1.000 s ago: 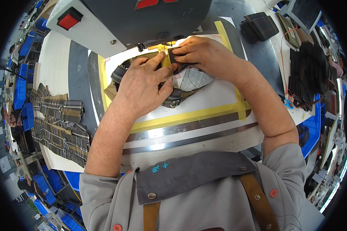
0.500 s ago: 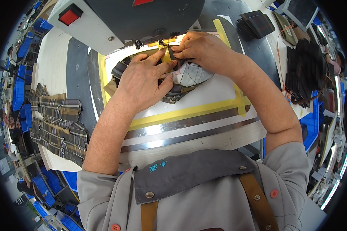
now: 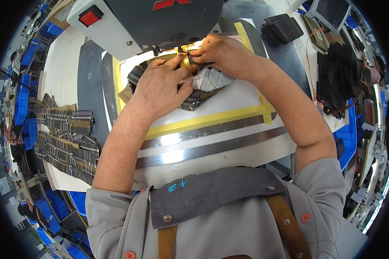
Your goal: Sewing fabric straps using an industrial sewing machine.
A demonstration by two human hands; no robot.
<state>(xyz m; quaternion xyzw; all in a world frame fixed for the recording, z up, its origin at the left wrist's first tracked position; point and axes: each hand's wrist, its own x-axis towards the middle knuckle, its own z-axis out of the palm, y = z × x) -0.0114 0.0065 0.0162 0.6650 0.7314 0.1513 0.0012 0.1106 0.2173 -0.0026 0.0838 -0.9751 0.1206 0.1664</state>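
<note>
A partly sewn fabric bag piece [image 3: 214,80], dark plaid with a pale lining and a zipper along its rim, lies bunched under the sewing machine head [image 3: 164,21]. On its left side rests my left hand [image 3: 162,88], fingers spread and pressing the cloth near the lit needle area. My right hand [image 3: 227,54] is bent over the far right of the piece, its fingers closed on a dark fold next to the needle. A yellow strip [image 3: 185,61] shows between the two hands. The fingertips partly hide the cloth at the needle.
Yellow tape [image 3: 207,117] borders the white work plate. Plaid strap pieces [image 3: 67,144] lie at the left. To the right are a dark fabric stack [image 3: 283,28], a large black pile [image 3: 340,80] and a blue bin [image 3: 349,138]. A red switch [image 3: 90,17] sits on the machine's housing.
The bag piece and the taped plate have shifted slightly away from me relative to the machine. Both hands stay on the cloth, the right one moving slightly left.
</note>
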